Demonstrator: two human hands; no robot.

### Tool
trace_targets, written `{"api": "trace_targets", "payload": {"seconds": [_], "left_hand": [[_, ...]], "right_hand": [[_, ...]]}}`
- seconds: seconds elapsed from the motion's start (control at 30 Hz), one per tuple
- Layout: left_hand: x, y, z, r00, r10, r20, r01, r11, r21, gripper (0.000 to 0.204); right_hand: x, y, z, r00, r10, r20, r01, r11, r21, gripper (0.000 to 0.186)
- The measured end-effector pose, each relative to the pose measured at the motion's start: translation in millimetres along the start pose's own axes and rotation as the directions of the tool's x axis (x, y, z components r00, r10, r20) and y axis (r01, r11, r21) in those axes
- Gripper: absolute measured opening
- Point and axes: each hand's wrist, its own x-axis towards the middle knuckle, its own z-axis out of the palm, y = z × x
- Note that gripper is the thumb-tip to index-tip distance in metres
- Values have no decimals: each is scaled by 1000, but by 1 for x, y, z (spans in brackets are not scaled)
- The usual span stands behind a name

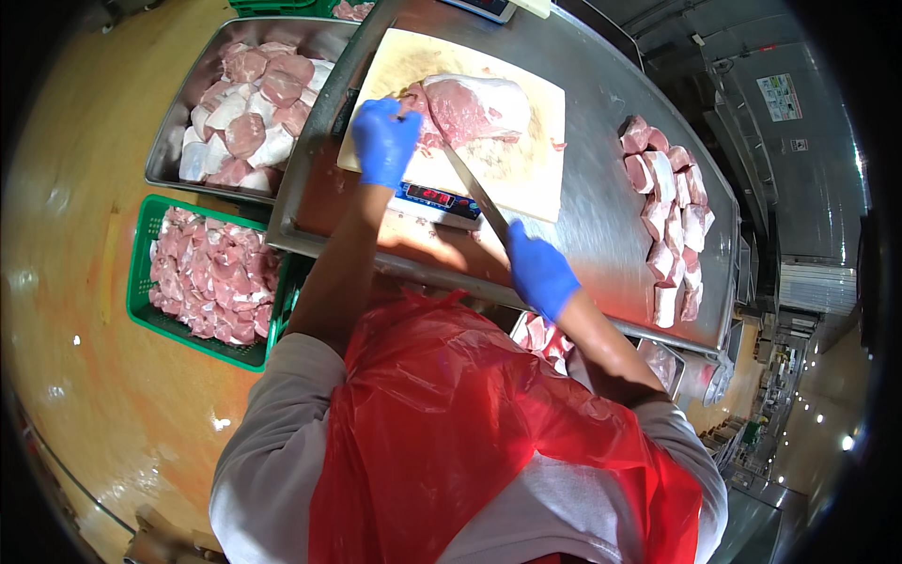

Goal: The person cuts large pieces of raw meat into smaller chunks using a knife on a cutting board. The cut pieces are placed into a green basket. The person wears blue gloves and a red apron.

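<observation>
A large piece of raw pork with a white fat layer lies on a pale cutting board. My left hand, in a blue glove, grips the meat at its left end. In my blue-gloved right hand is the handle of a long knife. Its blade slants up and left, and the far part lies across the meat near my left fingers. Whether the edge has gone into the meat I cannot tell. Below the board's near edge sits a digital scale with a lit red display.
Cut pork chunks stand in rows on the right of the steel table. At left are a metal tub of pork pieces and a green basket of smaller trimmings. More meat shows below the table's front edge.
</observation>
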Motion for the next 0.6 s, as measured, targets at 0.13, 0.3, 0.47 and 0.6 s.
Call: {"api": "trace_targets", "payload": {"seconds": [0.13, 0.3, 0.47, 0.6], "left_hand": [[22, -10, -10, 997, 59, -49, -64, 992, -107, 14], [8, 23, 9, 990, -64, 127, 42, 984, 171, 28], [-41, 48, -32, 925, -256, 280, 349, 864, -364, 19], [-67, 41, -30, 958, -256, 131, 284, 911, -298, 22]], "right_hand": [[-51, 15, -26, 988, 72, 138, -68, 997, -35, 27], [-19, -12, -38, 974, -101, -202, 132, 980, 147, 25], [61, -40, -49, 940, -54, -337, 109, 983, 148, 26], [100, -65, -55, 898, -186, -399, 242, 966, 94, 25]]}}
